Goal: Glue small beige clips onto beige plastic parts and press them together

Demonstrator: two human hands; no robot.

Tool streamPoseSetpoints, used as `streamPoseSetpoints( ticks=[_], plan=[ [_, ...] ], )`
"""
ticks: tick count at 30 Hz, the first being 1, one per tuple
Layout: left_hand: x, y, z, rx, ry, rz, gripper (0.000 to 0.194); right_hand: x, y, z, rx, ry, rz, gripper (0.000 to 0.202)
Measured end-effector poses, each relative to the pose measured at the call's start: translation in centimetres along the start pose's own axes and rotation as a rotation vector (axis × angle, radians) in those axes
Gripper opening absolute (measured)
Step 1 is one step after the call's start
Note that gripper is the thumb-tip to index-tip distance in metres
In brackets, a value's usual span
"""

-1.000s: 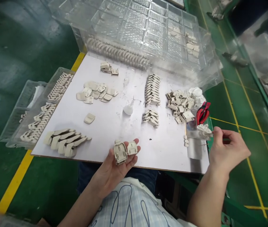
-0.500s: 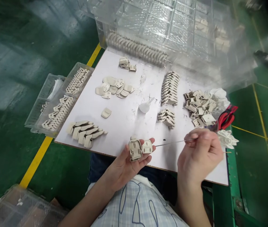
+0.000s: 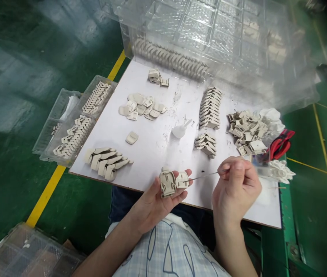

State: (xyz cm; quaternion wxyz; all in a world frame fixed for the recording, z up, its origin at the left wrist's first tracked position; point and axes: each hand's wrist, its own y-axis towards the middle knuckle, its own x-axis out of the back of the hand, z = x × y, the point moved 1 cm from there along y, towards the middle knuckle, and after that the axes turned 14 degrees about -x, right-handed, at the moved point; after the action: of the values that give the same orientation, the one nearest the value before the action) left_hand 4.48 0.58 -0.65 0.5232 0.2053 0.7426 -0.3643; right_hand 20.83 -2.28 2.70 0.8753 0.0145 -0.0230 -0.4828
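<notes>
My left hand, palm up, holds a beige plastic hinged part opened out flat, its smaller flap lying to the right across the fingers. Between the fingertips of my right hand is a thin metal rod, gripped near its rear end. The rod slants down to the left, and its tip is over the inner face of the flap; whether it touches cannot be made out. Ahead on the white board lie a single loose beige cover and a small white funnel-like cup with a spout.
Stacked beige parts stand in rows at mid-right and fanned at front left. A heap of parts, red-handled pliers and crumpled white pieces are at right. Clear compartment trays rise behind; another tray sits left.
My right hand has moved left and brought the rod tip from the flap's edge to over its inner face. The left hand still holds the part much as before.
</notes>
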Motion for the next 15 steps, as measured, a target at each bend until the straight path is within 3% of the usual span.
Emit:
streamPoseSetpoints(
  ticks=[4, 15],
  plan=[
    [-0.1, 0.0, -0.1, -0.002, 0.001, 0.009, 0.034, 0.1, -0.3, 0.0, -0.017, -0.019, 0.046, 0.034],
    [0.1, -0.1, 0.0, -0.012, 0.026, -0.008, 0.035, 1.7, 0.6, -0.2, -0.058, 0.034, -0.093, 0.039]
  ],
)
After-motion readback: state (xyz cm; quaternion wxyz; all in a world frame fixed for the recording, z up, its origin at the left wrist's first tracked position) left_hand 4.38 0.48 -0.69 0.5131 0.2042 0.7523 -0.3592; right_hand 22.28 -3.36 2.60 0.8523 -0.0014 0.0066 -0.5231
